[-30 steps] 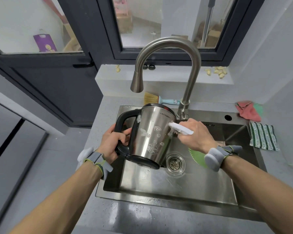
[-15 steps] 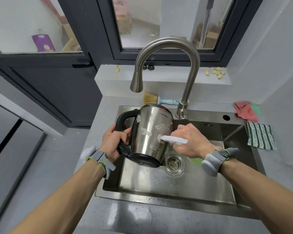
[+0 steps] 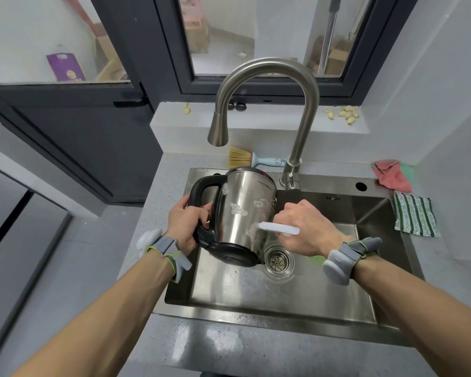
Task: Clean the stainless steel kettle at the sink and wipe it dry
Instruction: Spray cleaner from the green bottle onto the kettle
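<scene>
The stainless steel kettle (image 3: 245,210), with a black handle and black base, is tilted over the left part of the sink (image 3: 283,292), with pale soapy smears on its side. My left hand (image 3: 184,227) grips the black handle. In my right hand (image 3: 307,229) is a small white brush (image 3: 279,229), its head pressed against the lower right of the kettle's wall. The kettle's inside is hidden.
The curved faucet (image 3: 267,66) arches above the kettle with no water running. A dish brush (image 3: 245,159) lies behind the sink. A pink cloth (image 3: 390,175) and a green striped cloth (image 3: 415,214) lie on the right counter. Below my right wrist, by the drain (image 3: 279,261), is a green item (image 3: 316,259).
My right hand has drawn the white brush down the kettle's side, from near its upper right to its lower part. The left hand keeps hold of the handle.
</scene>
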A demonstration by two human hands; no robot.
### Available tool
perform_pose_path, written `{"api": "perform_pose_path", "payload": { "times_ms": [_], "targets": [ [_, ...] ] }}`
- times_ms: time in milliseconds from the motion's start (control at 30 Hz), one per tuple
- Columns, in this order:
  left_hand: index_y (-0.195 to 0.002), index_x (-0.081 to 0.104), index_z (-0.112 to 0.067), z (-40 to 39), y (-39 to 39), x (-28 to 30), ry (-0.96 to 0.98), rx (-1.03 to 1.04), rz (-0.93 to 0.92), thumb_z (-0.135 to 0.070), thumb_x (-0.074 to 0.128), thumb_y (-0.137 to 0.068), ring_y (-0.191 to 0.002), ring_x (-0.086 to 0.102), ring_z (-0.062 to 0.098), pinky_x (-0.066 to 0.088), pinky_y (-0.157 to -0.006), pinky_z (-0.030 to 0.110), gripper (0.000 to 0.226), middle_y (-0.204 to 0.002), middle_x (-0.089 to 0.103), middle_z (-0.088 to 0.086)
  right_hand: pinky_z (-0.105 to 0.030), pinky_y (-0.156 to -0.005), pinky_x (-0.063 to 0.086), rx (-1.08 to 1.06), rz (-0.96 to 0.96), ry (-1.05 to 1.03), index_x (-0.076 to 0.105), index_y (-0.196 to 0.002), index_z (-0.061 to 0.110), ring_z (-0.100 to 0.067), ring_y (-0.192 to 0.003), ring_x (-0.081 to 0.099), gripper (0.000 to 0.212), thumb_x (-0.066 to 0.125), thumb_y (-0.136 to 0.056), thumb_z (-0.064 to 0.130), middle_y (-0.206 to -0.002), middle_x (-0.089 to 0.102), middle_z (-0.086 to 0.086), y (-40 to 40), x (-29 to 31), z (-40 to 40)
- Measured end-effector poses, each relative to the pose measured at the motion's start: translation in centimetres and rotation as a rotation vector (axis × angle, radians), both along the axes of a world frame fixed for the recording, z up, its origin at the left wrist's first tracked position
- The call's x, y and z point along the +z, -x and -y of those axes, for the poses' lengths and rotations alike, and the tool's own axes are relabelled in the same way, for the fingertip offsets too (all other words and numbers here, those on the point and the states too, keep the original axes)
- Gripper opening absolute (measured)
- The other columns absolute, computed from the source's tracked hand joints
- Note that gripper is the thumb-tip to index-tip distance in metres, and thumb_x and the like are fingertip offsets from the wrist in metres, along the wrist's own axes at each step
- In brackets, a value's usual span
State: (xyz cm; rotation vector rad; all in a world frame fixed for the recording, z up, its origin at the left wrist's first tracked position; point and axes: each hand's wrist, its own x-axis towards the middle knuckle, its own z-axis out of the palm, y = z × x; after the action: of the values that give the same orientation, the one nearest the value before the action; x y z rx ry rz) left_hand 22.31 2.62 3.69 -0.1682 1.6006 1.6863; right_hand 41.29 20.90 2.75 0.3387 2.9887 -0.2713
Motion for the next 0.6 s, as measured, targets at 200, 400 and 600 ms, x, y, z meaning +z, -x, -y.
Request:
{"api": "perform_pose_path", "payload": {
  "times_ms": [200, 400, 600],
  "targets": [
    [-0.127, 0.06, -0.004, -0.2, -0.3, -0.2, 0.031, -0.004, -0.032, 0.031, 0.034, -0.064, -0.101, 0.072, 0.036, 0.05, -0.062, 0.033, 0.077, -0.108, 0.073, 0.027, -0.036, -0.08, 0.039, -0.03, 0.068, -0.027, 0.048, -0.07, 0.028, -0.017, -0.079, 0.049, 0.013, 0.043, -0.081, 0.031, -0.069, 0.053, 0.009, 0.4, 0.0, -0.3],
    [-0.122, 0.063, -0.009, 0.2, -0.5, -0.1, 0.076, -0.114, -0.109, 0.03, 0.036, -0.064, -0.088, 0.066, 0.036, 0.046, -0.059, 0.031, 0.075, -0.106, 0.075, 0.025, -0.033, -0.072, 0.027, -0.128, 0.05, -0.054, 0.047, -0.071, 0.027, -0.01, -0.065, 0.039, 0.013, 0.044, -0.083, 0.03, -0.065, 0.043, 0.01, 0.4, 0.3, -1.6],
    [-0.121, 0.068, -0.016, 0.0, -0.6, 0.0, 0.13, -0.252, -0.245, 0.022, 0.043, -0.061, -0.105, 0.073, 0.033, 0.052, -0.059, 0.028, 0.076, -0.102, 0.077, 0.02, -0.039, -0.08, 0.038, -0.22, 0.072, -0.031, 0.047, -0.075, 0.026, -0.023, -0.086, 0.052, 0.01, 0.047, -0.085, 0.026, -0.077, 0.057, 0.007, 0.9, 0.4, -1.7]
  ]
}}
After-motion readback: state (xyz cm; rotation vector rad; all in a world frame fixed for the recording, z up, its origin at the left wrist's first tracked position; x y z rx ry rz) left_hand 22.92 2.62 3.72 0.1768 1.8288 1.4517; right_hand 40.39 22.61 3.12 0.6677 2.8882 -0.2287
